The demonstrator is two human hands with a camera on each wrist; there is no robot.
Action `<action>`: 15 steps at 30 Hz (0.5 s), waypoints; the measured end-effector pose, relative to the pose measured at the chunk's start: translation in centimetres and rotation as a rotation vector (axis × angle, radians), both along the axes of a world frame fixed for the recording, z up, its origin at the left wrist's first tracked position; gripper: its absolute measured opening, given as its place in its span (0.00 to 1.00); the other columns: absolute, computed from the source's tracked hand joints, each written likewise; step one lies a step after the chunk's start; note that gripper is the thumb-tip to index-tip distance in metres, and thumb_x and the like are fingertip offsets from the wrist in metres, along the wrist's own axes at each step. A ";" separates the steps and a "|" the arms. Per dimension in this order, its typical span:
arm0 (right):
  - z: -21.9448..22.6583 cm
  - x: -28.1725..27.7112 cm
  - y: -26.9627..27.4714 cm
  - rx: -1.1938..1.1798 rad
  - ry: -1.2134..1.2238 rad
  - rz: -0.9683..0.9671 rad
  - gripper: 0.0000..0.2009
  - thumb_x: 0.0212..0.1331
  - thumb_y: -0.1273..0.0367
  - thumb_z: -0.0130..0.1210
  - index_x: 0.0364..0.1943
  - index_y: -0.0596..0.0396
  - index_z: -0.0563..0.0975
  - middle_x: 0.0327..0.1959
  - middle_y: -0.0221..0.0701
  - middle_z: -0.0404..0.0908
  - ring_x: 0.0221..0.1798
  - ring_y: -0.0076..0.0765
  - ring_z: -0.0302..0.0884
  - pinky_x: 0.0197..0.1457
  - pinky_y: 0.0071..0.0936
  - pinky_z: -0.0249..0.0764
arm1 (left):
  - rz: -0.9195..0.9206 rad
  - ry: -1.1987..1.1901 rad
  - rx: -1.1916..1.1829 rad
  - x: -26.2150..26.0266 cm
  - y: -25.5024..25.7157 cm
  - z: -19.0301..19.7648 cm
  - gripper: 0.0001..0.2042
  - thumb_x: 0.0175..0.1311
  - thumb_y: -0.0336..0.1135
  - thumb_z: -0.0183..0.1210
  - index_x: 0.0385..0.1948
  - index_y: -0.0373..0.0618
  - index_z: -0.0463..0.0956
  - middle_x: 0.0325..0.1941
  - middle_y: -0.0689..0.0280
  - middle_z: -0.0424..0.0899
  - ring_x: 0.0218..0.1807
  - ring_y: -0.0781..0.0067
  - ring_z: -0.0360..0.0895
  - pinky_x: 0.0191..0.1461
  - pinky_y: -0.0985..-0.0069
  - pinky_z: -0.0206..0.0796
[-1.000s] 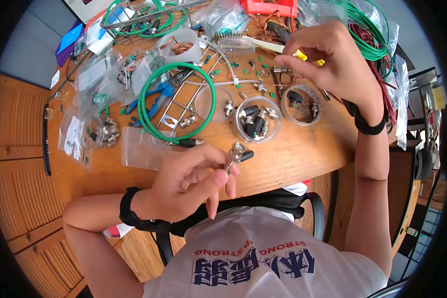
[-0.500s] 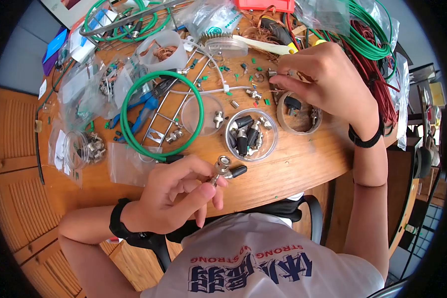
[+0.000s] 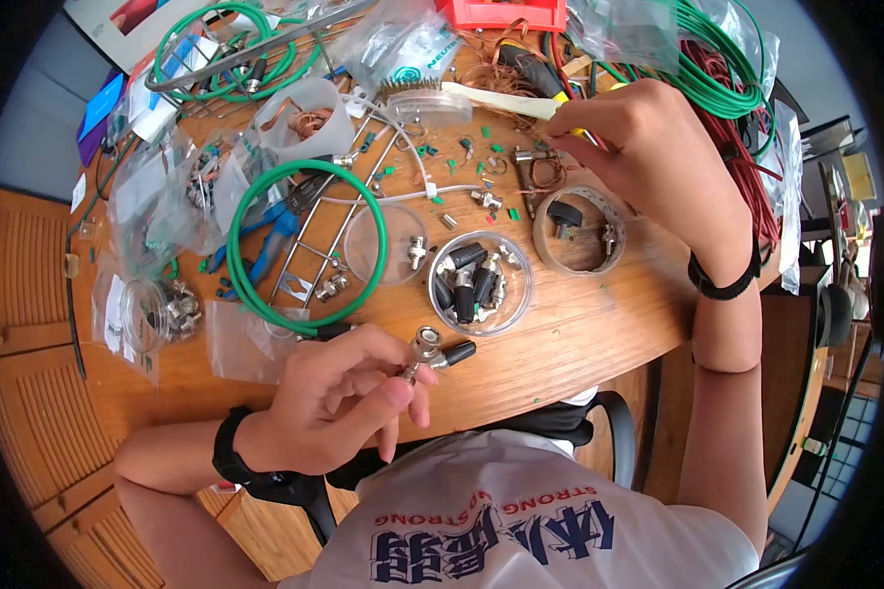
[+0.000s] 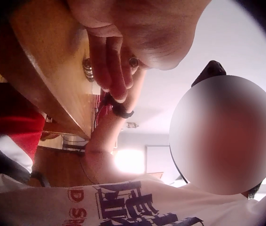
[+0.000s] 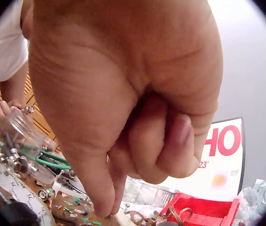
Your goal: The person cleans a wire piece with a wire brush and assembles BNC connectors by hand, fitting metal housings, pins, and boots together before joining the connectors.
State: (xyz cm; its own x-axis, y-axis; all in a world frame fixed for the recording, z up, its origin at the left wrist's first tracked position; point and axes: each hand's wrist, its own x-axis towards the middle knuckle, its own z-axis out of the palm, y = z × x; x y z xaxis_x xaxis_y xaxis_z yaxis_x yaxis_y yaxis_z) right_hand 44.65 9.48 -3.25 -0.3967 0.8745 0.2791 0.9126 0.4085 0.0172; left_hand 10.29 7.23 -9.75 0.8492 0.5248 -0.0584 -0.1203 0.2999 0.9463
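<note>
My left hand [image 3: 334, 402] pinches a silvery metal connector [image 3: 425, 342] between thumb and forefinger, its round end upward. Just beyond it a black-booted connector [image 3: 458, 353] lies near the table edge. My right hand [image 3: 658, 157] hovers over the back of the table, beside the handle end of a pale brush [image 3: 511, 101]. In the right wrist view its thumb and forefinger tips meet and the other fingers curl in; no held thing shows. Between the hands stands a round clear tub [image 3: 526, 312] of black and metal connectors.
A round container [image 3: 614, 257] with a black part stands right of the tub. A green cable loop [image 3: 241, 245], blue-handled pliers [image 3: 277, 245] and plastic bags [image 3: 147, 216] lie left. Green scraps litter the middle. A red bin [image 3: 506, 14] and red cables [image 3: 732, 128] are behind.
My right fingertips dipped toward the table between the brush handle and the round container, then rose back beside the handle. My left hand kept its connector, shifting little. The view has shifted.
</note>
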 end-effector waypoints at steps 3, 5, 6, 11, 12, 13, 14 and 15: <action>-0.8 0.2 0.2 -0.005 0.057 0.024 0.03 0.53 0.72 0.67 0.27 0.56 0.84 0.24 0.44 0.81 0.33 0.54 0.83 0.39 0.47 0.78 | -0.002 0.018 -0.035 -0.1 -0.1 -0.1 0.09 0.80 0.26 0.51 0.52 0.29 0.73 0.41 0.54 0.84 0.36 0.75 0.85 0.25 0.80 0.79; -0.9 0.3 0.2 -0.064 0.011 0.028 0.02 0.52 0.72 0.67 0.27 0.55 0.86 0.25 0.43 0.83 0.35 0.53 0.83 0.41 0.46 0.79 | -0.012 0.036 -0.028 -0.2 -0.1 -0.2 0.09 0.80 0.27 0.51 0.52 0.30 0.73 0.40 0.54 0.84 0.35 0.75 0.84 0.25 0.80 0.79; -1.0 0.4 0.3 -0.064 0.011 0.026 0.02 0.52 0.72 0.67 0.27 0.55 0.86 0.25 0.43 0.83 0.35 0.53 0.83 0.41 0.46 0.79 | -0.013 0.036 -0.028 -0.1 -0.2 -0.2 0.09 0.80 0.27 0.51 0.52 0.30 0.73 0.40 0.54 0.84 0.35 0.75 0.84 0.25 0.80 0.79; -1.3 0.5 0.4 -0.096 0.009 0.036 0.02 0.52 0.75 0.67 0.30 0.56 0.86 0.27 0.39 0.86 0.32 0.50 0.84 0.37 0.41 0.79 | 0.005 0.020 -0.032 -0.2 -0.2 -0.2 0.09 0.80 0.27 0.51 0.52 0.31 0.73 0.40 0.54 0.84 0.34 0.76 0.84 0.25 0.80 0.78; -1.3 0.5 0.3 -0.095 0.009 0.036 0.02 0.52 0.75 0.67 0.30 0.56 0.86 0.27 0.39 0.86 0.32 0.50 0.84 0.37 0.41 0.79 | 0.005 0.021 -0.032 -0.1 -0.3 -0.2 0.09 0.80 0.27 0.51 0.52 0.31 0.73 0.40 0.54 0.84 0.34 0.76 0.84 0.25 0.80 0.78; -1.3 0.5 0.4 -0.099 0.000 0.039 0.02 0.52 0.75 0.67 0.29 0.56 0.86 0.27 0.40 0.85 0.32 0.51 0.83 0.36 0.41 0.78 | 0.018 0.014 -0.029 0.0 -0.3 -0.1 0.09 0.80 0.27 0.51 0.52 0.31 0.72 0.40 0.54 0.84 0.34 0.77 0.84 0.25 0.80 0.78; -1.4 0.4 0.5 -0.103 -0.008 0.043 0.02 0.51 0.75 0.67 0.28 0.56 0.85 0.26 0.40 0.84 0.32 0.51 0.83 0.36 0.42 0.78 | 0.031 0.008 -0.025 0.1 -0.4 -0.1 0.09 0.80 0.27 0.51 0.52 0.31 0.72 0.40 0.54 0.84 0.33 0.77 0.84 0.24 0.80 0.78; -1.3 0.3 0.4 -0.102 -0.006 0.044 0.02 0.51 0.75 0.67 0.28 0.56 0.85 0.26 0.40 0.84 0.32 0.51 0.83 0.36 0.42 0.78 | 0.033 0.010 -0.024 0.0 -0.3 -0.1 0.09 0.80 0.27 0.51 0.52 0.31 0.72 0.40 0.54 0.84 0.33 0.77 0.84 0.24 0.80 0.78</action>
